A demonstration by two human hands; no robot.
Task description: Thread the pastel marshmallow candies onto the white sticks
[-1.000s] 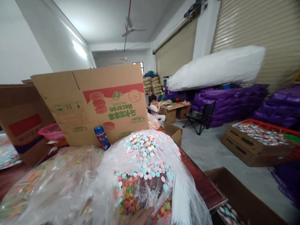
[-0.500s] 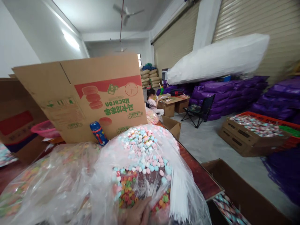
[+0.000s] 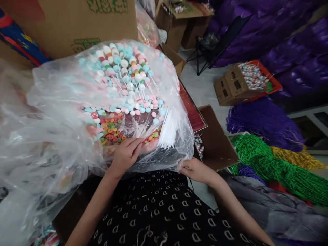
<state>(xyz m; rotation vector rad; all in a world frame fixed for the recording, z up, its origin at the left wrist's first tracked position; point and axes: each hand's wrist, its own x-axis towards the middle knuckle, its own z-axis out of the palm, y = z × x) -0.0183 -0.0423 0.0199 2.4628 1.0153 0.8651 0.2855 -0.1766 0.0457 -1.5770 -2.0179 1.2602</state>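
A large clear plastic bag [image 3: 69, 82] lies spread over the table in front of me. On and inside it are pink, blue and white round candies [image 3: 146, 104], several candy skewers [image 3: 124, 65] on white sticks, colourful ring-shaped candies [image 3: 112, 131], and a bundle of white sticks [image 3: 169, 128]. My left hand [image 3: 126, 153] rests at the near edge, beside the rings, its fingers stretched out over the film. My right hand [image 3: 196, 169] pinches the bag's near right corner between thumb and fingers.
A cardboard box [image 3: 217, 136] stands open right of the red table edge [image 3: 192, 106], with wrapped candies [image 3: 198, 145] beside it. Farther right are green twisted cords [image 3: 258, 153], purple bundles and a folding chair [image 3: 215, 48]. A tall carton [image 3: 69, 24] stands behind the bag.
My view has tilted down and turned right. My right hand now shows, holding the bag's corner. My left hand remains by the ring candies.
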